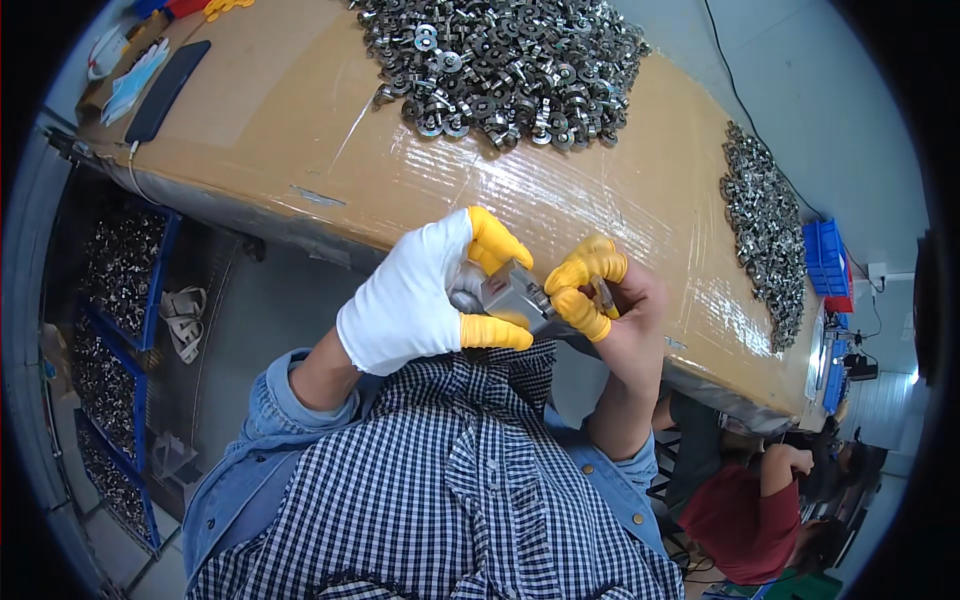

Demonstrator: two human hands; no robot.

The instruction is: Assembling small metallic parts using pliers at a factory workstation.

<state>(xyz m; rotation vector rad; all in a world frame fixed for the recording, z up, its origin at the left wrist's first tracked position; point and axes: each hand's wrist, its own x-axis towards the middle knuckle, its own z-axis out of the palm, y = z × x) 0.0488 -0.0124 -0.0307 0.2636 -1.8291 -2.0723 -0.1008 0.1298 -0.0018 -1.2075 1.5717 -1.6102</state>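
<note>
Grey metal, a small blocky part, sits between both hands just above the person's lap, in front of the near edge of the bench. The left hand, in a white glove with yellow fingertips, is clamped around the part's left end. The right hand, bare except for yellow finger covers, pinches its right end, where a thin dark piece shows between the fingertips.

The part looks rigid, dense for its size and smooth, so likely slippery; the rubbery fingertips should help. Holding it by the flat sides seems surest.

On the bench, wrapped in brown card and clear film, lies a large heap of shiny metal pieces, well apart from the hands.
</note>
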